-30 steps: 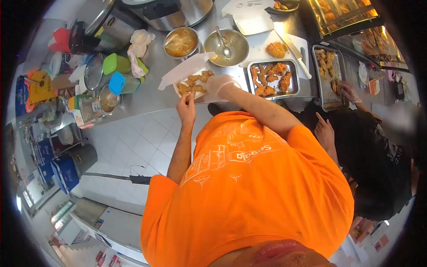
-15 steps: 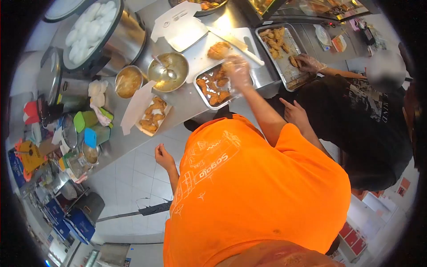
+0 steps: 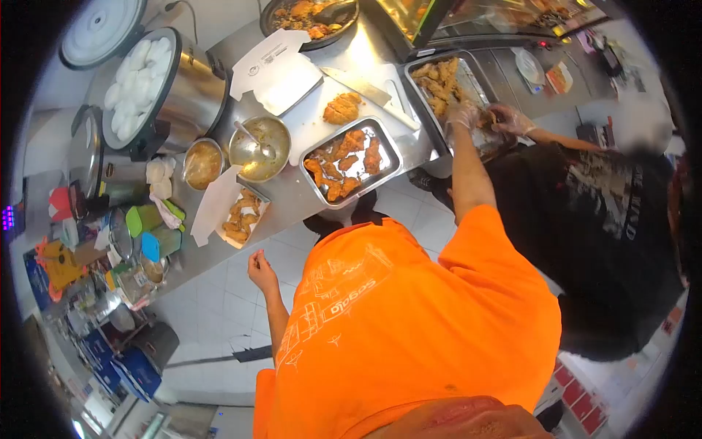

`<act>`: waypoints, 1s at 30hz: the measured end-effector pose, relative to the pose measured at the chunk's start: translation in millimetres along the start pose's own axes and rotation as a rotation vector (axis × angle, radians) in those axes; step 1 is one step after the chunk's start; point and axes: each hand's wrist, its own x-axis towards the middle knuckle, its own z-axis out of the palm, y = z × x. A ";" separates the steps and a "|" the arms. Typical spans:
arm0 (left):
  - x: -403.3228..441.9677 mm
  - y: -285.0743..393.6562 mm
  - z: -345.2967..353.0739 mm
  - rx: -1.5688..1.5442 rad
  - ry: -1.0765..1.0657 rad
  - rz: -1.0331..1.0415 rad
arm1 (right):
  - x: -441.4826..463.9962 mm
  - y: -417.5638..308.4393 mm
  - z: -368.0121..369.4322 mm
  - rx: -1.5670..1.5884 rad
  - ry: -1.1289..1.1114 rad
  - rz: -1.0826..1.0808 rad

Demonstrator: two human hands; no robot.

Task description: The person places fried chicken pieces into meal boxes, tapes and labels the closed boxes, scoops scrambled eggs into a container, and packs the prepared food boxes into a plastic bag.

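My right hand, in a clear plastic glove, reaches into a metal tray of fried chicken pieces. Its fingertips are hard to make out among the pieces. A co-worker's gloved hand is beside it over the same tray. My left hand hangs bare in front of the counter, fingers curled together with nothing visible in them. Nearest to it is an open carton of chicken wings. Between my hands, a smaller metal tray holds several sauce-coated chicken pieces.
On a white cutting board lie a breaded fried piece and a large knife. Left of it are an open box, a bowl with a spoon, a sauce bowl and a pot of eggs. The co-worker stands close on the right.
My right hand has moved right, from above the sauce-coated chicken to the fried chicken tray beside the co-worker's hand. The view has shifted slightly. My left hand stays low.
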 end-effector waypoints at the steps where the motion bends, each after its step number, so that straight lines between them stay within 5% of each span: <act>1: -9.3 3.5 -1.4 -0.006 0.000 -0.025 | 40.0 14.1 52.5 0.092 0.256 -0.170; 2: -17.5 3.7 -3.0 -0.016 0.000 -0.019 | 80.3 28.8 105.7 0.135 0.504 -0.352; 3: -23.6 -1.0 -6.7 -0.024 0.010 -0.014 | 26.6 5.8 -2.9 -0.039 0.108 -0.301; 4: -31.2 -2.6 -11.9 -0.032 0.032 -0.011 | 54.7 8.8 23.7 -0.017 0.041 -0.220; 5: -36.8 -12.8 -16.8 -0.020 0.055 -0.029 | 17.5 -11.2 -26.9 -0.208 -0.040 -0.262; 7: -51.1 -18.0 -27.4 0.009 0.111 -0.070 | 2.9 -24.6 -48.5 0.005 -0.103 -0.129; 9: -64.6 -13.9 -29.4 0.010 0.167 -0.085 | 136.1 33.7 68.6 -0.249 -0.096 -0.315; 11: -72.0 -23.1 -34.0 -0.005 0.220 -0.102 | 125.6 26.5 106.5 -0.657 0.342 -0.777; 14: -72.1 -35.5 -32.7 -0.046 0.260 -0.176 | 53.3 -33.9 133.4 -0.621 0.924 -0.654; 15: -67.0 -39.5 -32.0 -0.083 0.265 -0.202 | -13.8 -72.4 96.1 -0.083 0.738 -0.777; 17: -56.0 -41.4 -34.6 -0.136 0.256 -0.213 | -210.7 -148.0 -34.8 0.875 0.001 -0.872; 19: -40.5 -36.8 -37.6 -0.173 0.235 -0.182 | -334.0 -197.0 -82.8 1.050 -0.516 -0.975; 22: -16.9 -35.6 -47.7 -0.160 0.215 -0.129 | -395.5 -257.7 -3.3 0.864 -0.560 -1.618; 25: -10.6 -28.0 -64.3 -0.165 0.195 -0.082 | -442.7 -287.9 -4.1 1.099 -0.770 -1.433; 26: -9.9 -36.0 -71.5 -0.174 0.191 -0.080 | -454.1 -295.8 -7.2 1.207 -1.117 -1.023; 30: -19.1 -80.9 -99.0 -0.187 0.186 -0.104 | -448.8 -316.0 29.8 1.012 -0.808 -0.964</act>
